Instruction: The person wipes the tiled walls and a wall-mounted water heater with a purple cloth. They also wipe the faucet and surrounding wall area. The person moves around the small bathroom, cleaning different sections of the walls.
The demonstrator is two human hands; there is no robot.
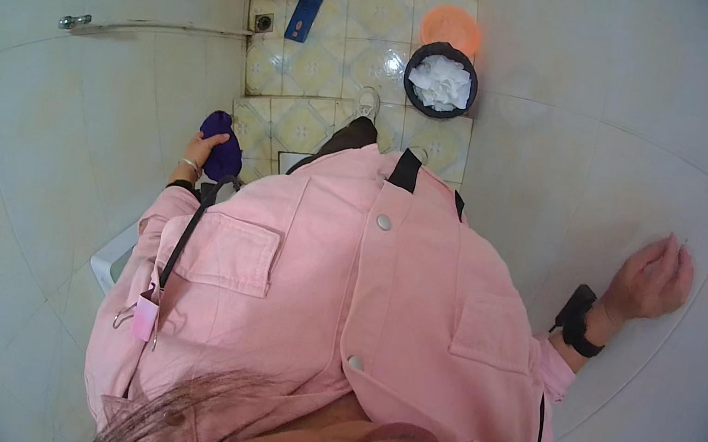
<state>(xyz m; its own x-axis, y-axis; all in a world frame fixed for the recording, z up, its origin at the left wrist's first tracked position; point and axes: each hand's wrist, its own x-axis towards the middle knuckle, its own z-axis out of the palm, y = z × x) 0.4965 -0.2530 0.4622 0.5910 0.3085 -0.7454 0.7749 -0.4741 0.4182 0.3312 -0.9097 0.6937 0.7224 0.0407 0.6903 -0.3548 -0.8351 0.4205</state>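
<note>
My left hand [200,152] grips a bunched dark purple cloth [223,146] low beside the tiled wall on the left. The thumb lies across the cloth, and a bracelet and a black strap circle that wrist. On the other side, my right hand [653,281] is stretched out close to the pale right-hand wall [644,164]. Its fingers are loosely curled with nothing visible in them; contact with the wall cannot be told. A black band with a small dark device [577,307] sits on my right wrist.
A black-lined bin [409,93] full of white paper stands before an orange basin [452,23]. A blue flat mop [310,3] rests near a floor drain [263,22]. A metal tap [75,22] is at the left wall. A low step edge [304,99] crosses the floor.
</note>
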